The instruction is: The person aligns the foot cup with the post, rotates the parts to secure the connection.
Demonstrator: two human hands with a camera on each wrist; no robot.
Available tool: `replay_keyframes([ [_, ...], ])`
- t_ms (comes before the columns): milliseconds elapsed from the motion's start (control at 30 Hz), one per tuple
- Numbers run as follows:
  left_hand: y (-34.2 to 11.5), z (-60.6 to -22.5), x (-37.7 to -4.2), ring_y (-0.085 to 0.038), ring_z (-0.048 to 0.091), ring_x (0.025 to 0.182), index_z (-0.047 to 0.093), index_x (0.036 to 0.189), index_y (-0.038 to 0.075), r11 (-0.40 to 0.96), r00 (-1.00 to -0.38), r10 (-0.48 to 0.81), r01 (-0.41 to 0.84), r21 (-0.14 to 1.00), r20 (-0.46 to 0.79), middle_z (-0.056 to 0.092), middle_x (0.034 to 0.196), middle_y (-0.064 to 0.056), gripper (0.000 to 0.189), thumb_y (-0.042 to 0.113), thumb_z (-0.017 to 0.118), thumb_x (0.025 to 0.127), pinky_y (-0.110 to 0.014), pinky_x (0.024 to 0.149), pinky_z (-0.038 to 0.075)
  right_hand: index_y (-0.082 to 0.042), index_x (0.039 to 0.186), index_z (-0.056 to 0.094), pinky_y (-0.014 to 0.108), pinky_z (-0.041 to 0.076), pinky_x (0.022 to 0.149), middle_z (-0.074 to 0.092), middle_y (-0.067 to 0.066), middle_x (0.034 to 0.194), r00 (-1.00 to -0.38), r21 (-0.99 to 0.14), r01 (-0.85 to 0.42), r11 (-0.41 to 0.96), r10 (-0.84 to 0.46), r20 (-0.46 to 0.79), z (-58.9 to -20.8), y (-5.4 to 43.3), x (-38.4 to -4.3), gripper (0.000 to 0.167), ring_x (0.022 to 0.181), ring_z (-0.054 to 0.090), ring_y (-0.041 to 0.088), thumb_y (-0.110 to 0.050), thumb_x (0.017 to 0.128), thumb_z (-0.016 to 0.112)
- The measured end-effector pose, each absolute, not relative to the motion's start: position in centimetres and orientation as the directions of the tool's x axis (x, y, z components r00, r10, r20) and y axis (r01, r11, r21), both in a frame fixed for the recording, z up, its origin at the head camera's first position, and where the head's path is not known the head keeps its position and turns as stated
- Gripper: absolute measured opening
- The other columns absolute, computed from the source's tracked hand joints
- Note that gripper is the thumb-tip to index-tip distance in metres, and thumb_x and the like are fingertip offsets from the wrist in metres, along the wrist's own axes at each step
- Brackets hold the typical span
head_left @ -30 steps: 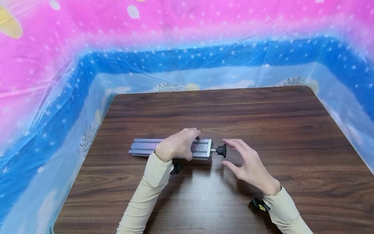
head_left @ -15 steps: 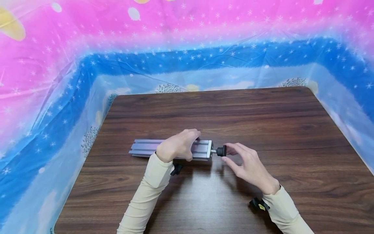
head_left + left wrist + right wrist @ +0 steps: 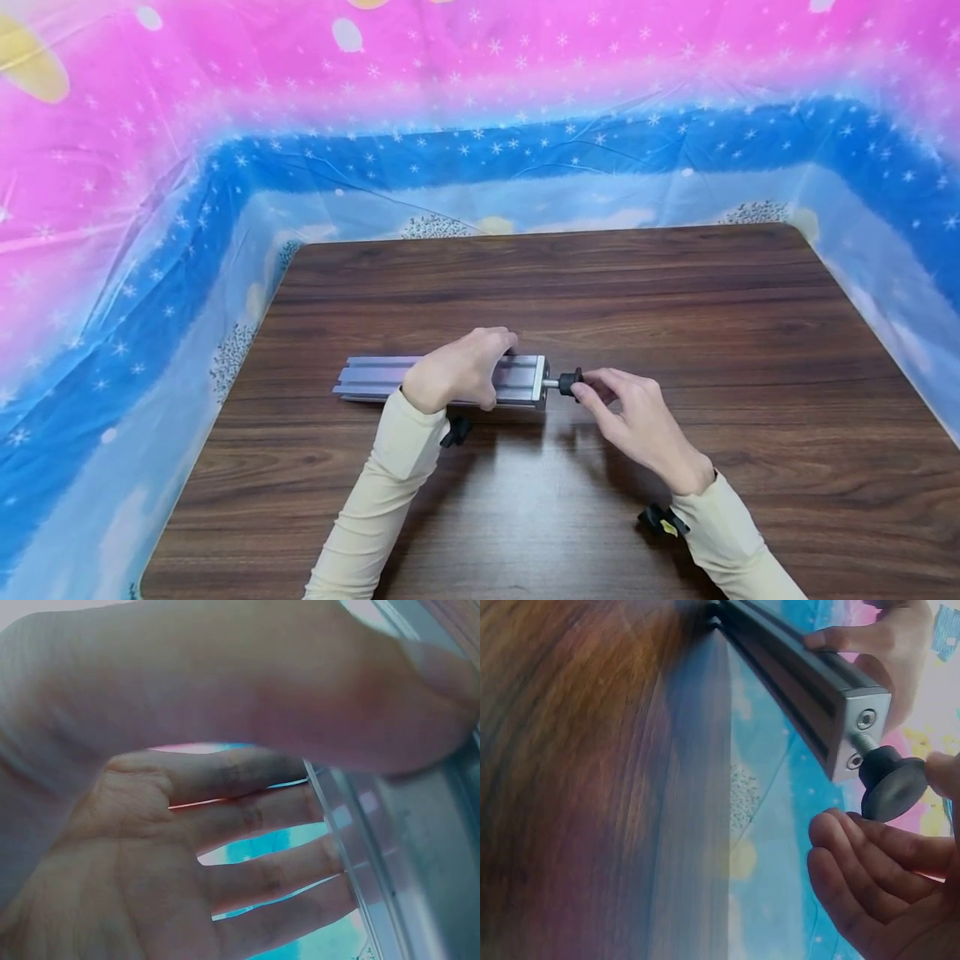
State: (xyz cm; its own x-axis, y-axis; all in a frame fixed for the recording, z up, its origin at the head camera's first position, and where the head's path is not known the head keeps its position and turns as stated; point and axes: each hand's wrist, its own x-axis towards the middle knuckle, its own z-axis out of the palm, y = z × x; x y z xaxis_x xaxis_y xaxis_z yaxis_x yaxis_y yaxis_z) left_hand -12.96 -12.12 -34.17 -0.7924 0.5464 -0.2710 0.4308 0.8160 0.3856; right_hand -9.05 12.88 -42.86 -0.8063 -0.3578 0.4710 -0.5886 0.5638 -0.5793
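A slotted aluminium extrusion profile (image 3: 375,377) lies lengthwise across the table. My left hand (image 3: 457,371) grips it from above near its right half, thumb on the near side and fingers over the far side. From the end plate (image 3: 862,724), which carries two screws, a threaded rod (image 3: 551,383) sticks out with a black levelling foot (image 3: 567,384) on it. My right hand (image 3: 637,417) pinches the foot's round base between thumb and fingertips. In the right wrist view the foot's disc (image 3: 896,791) sits between thumb and index finger, the other fingers loosely bent.
The wood-grain table (image 3: 540,292) has rounded corners. A pink and blue patterned cloth (image 3: 480,150) hangs round its back and sides. Black wrist devices sit at both cuffs, one of them a right wrist camera (image 3: 662,521) with a yellow mark.
My right hand, at first spread apart beside the levelling foot, has closed in so that thumb and fingers pinch its base. The left hand holds the profile as before.
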Motion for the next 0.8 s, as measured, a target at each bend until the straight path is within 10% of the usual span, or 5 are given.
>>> replay_keyframes([
  [367,-12.05,-34.12,-12.85,-0.021,0.052,0.093,0.057,0.128,-0.001,0.813,-0.793,0.549,0.432,0.391,-0.265,0.061,0.116,-0.010,0.064,-0.010,0.075,0.067,-0.033,0.077,0.046,-0.004,0.140,0.056,0.027,0.047,0.102,0.065,0.008,0.130,-0.721,-0.538,-0.692,0.481,-0.427,0.546,-42.85,13.52,-8.84,0.070,0.115,0.064,0.022,-0.020,0.078,0.086],
  [567,-12.01,-34.27,-12.72,-0.022,0.053,0.094,0.057,0.126,-0.001,0.806,-0.790,0.557,0.439,0.396,-0.258,0.061,0.114,-0.010,0.064,-0.011,0.075,0.065,-0.034,0.077,0.048,-0.003,0.132,0.062,0.015,0.042,0.103,0.067,0.008,0.125,-0.685,-0.520,-0.728,0.447,-0.457,0.566,-42.89,13.84,-8.84,0.054,0.109,0.067,0.022,-0.008,0.081,0.080],
  [800,-12.06,-34.42,-12.60,-0.022,0.052,0.098,0.054,0.136,-0.002,0.817,-0.799,0.536,0.410,0.405,-0.273,0.061,0.125,-0.012,0.071,-0.010,0.074,0.069,-0.034,0.080,0.047,0.000,0.127,0.065,0.032,0.055,0.087,0.072,0.005,0.112,-0.681,-0.488,-0.730,0.478,-0.447,0.580,-43.09,13.82,-8.86,0.048,0.098,0.071,0.018,-0.010,0.082,0.080],
])
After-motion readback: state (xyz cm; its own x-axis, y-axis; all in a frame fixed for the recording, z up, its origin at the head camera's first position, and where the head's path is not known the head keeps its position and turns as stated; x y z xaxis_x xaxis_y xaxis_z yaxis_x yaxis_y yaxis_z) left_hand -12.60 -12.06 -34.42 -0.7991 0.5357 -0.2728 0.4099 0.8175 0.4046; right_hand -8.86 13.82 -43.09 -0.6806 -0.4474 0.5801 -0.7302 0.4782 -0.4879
